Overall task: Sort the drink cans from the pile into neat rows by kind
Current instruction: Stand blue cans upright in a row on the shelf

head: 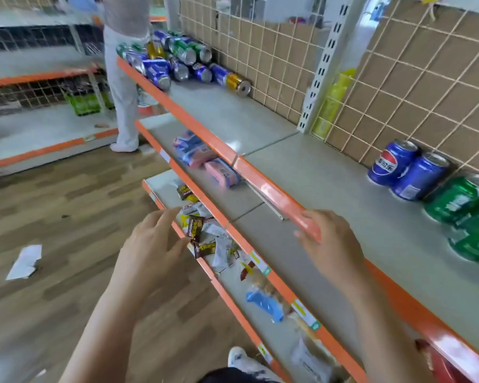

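Observation:
A pile of blue, green and gold drink cans (177,59) lies on its side at the far left end of the top shelf (329,194). At the right, against the wire back, two blue cans (407,168) stand upright, with green cans (465,214) standing beside them. My left hand (152,244) hovers in front of the shelves with fingers spread, holding nothing. My right hand (329,244) is open too, its fingers next to the orange front edge of the top shelf. Both hands are far from the pile.
Lower shelves hold pink and blue packets (205,158), several snack wrappers (205,236) and a blue object (266,302). A person in white trousers (122,92) stands by the far end of the shelf. A paper scrap (25,261) lies on the wooden floor.

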{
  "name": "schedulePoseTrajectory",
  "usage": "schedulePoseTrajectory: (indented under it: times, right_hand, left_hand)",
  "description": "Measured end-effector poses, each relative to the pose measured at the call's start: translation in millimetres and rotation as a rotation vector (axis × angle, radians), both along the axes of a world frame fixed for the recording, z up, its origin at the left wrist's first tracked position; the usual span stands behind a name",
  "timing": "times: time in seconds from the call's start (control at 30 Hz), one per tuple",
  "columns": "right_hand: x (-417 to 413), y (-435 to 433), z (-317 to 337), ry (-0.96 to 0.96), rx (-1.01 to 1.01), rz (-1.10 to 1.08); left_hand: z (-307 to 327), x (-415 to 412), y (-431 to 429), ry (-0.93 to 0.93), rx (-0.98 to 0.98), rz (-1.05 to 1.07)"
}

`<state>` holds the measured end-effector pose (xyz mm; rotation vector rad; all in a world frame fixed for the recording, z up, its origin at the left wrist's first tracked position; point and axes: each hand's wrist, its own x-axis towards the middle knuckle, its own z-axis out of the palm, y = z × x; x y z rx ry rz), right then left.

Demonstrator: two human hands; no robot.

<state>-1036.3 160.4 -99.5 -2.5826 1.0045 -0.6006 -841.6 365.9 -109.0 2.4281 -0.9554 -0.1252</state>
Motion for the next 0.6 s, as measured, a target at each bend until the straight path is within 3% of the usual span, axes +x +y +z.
schedulePoseTrajectory:
  times: [0.4,0.6]
  right_hand:
    - [148.7,-66.8,-20.9,0.175,0.131,0.382]
    - [223.5,-85.7,-20.2,0.246,0.143,0.589]
  left_hand:
    - [-12.3,100.6,-39.0,0.087,0.027,0.166]
    - [-19.7,153.1,-68.9,0.369,0.340,0.055]
